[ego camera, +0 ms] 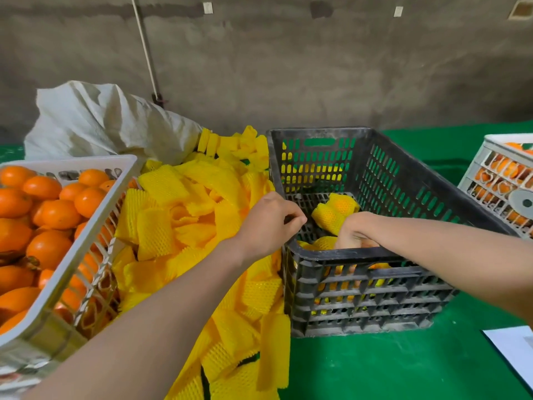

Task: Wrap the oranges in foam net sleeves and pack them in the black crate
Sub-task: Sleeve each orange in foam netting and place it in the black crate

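The right hand (357,232) reaches down inside the black crate (375,252), just behind its near wall. Its fingers point downward onto a netted orange (324,243) that lies directly beneath and a little to the left of it. The crate's near rim hides the fingertips, so it cannot be told whether they close round the fruit or only rest on it. Just beyond this hand, almost touching its knuckles, another wrapped orange (336,212) sits on the crate floor in its yellow foam net.

The left hand (271,223) hovers over the crate's left rim, apart from the right hand, with the fingers curled in toward the palm and the thumb against the forefinger. Nothing shows between them.

Below and to the left of the left hand spreads a loose pile of yellow foam net sleeves (184,215), running under the forearm and up against the crate's left wall. Farther left of that hand, past the pile, stands a white basket (86,241) heaped with bare oranges (49,249). Behind the pile lies a crumpled white sack (95,119).

Well to the right of the right forearm stands a second white basket (476,174) with oranges showing through its slats. Everything rests on a green cloth (375,368), and a sheet of paper (513,347) lies on it under the right forearm.
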